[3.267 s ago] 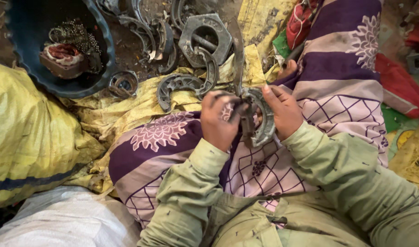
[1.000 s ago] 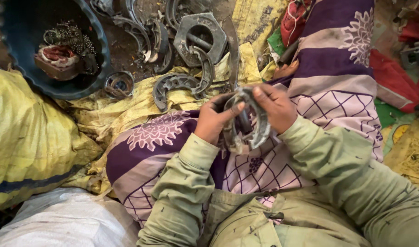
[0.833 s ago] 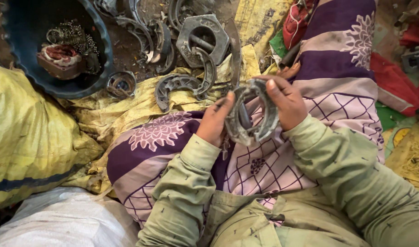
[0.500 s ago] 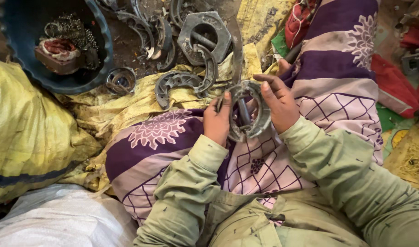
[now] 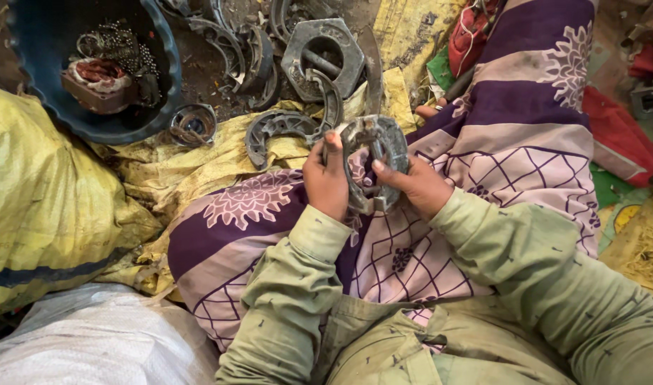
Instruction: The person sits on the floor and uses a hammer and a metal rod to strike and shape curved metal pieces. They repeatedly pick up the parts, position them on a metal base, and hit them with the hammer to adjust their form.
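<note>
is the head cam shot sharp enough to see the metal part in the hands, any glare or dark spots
Head view: soft, even light, no hard glare; the curved metal part between the left hand and right hand is fairly sharp, though its grimy surface hides fine detail. The blue tub interior at upper left is dim, and the white sack at the bottom edge looks soft.

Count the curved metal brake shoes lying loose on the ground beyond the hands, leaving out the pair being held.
4, perhaps more hidden: one on the yellow cloth, one beside the hexagonal metal part, two near the blue tub.
</note>
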